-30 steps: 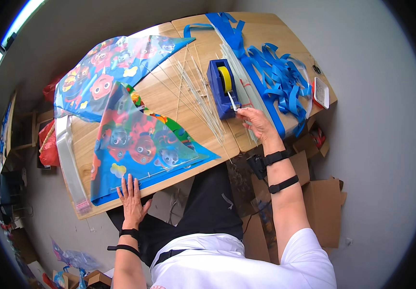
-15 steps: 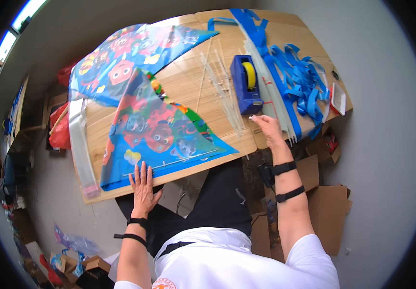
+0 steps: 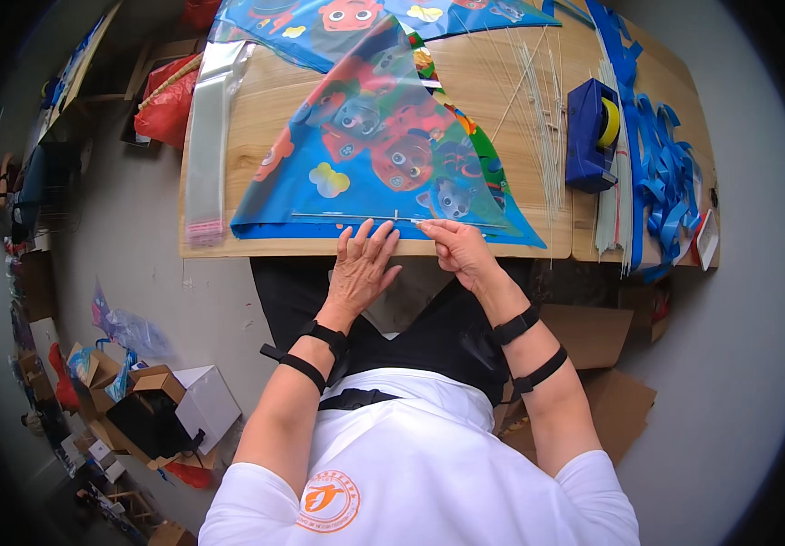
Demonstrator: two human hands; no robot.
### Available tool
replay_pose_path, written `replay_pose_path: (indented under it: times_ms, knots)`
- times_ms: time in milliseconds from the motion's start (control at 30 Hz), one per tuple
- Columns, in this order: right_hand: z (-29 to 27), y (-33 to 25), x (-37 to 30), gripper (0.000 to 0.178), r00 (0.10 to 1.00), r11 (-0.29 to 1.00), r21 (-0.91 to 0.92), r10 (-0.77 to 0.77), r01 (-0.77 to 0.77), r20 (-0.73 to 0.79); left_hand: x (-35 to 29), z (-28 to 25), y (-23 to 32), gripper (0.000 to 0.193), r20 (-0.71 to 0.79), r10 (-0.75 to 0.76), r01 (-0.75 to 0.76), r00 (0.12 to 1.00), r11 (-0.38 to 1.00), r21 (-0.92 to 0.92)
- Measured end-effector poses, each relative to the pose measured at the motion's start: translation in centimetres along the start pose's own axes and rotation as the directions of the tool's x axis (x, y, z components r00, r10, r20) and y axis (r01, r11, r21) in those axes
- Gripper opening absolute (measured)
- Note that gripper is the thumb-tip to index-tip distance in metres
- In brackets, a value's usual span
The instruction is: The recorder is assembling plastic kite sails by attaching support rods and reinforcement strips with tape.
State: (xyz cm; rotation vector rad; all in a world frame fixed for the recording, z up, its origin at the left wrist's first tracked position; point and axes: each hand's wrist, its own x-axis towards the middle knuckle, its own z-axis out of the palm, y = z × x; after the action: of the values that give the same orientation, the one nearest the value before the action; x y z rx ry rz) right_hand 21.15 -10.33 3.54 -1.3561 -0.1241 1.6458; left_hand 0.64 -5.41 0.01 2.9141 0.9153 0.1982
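Observation:
A thin plastic kite sheet (image 3: 306, 187), triangular and blue with cartoon animals, lies along the table's near edge. Parallel to its near edge runs a thin pale rod (image 3: 324, 216), with a small cross-shaped white piece at its middle. My left hand (image 3: 358, 278) rests with its fingers stretched out on the sheet's near edge, just below the rod. Close to its right, my right hand (image 3: 467, 257) is closed in a pinch at the rod. A small white piece (image 3: 416, 221) shows at those fingertips; whether it is tape I cannot tell.
Farther right on the wooden table (image 3: 270, 100) stand a blue tape dispenser (image 3: 583, 136), loose thin rods (image 3: 543, 127) and a heap of blue ribbon (image 3: 665, 187). Clear plastic sleeves (image 3: 209, 146) lie at left. Another printed sheet (image 3: 297, 36) is behind. Cardboard boxes (image 3: 583, 332) stand below.
My right hand has come from beside the tape dispenser to the rod on the kite sheet, with the small white piece in its fingertips. My left hand has slid right along the near edge.

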Motion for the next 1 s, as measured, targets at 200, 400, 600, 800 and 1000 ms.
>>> replay_pose_path:
  times_ms: [200,400,600,800,1000]
  knots:
    - [1.3,0.0,1.4,0.018,0.996,1.0,-0.018,0.007,-0.008,-0.092,-0.2,0.3,0.1,0.062,-0.023,-0.03,0.028,0.999,0.998,-0.062]
    - [2.2,0.4,2.5,0.019,0.987,0.997,-0.076,-0.001,-0.011,-0.159,0.0,0.3,0.1,0.066,-0.028,-0.031,0.028,0.999,0.996,-0.082]
    - [2.1,0.9,3.1,0.016,0.981,0.996,-0.085,0.02,-0.037,-0.191,-0.2,0.5,0.1,0.07,-0.024,-0.03,0.028,0.999,0.995,-0.091]
    - [2.2,1.0,3.4,0.015,0.972,0.996,-0.084,-0.003,-0.017,-0.235,-0.3,0.7,0.0,0.07,-0.02,-0.027,0.026,0.999,0.997,-0.078]
    - [2.2,1.3,3.7,0.014,0.97,0.997,-0.076,-0.006,-0.013,-0.244,-0.3,0.8,-0.1,0.068,-0.03,-0.019,0.017,0.999,0.998,-0.058]
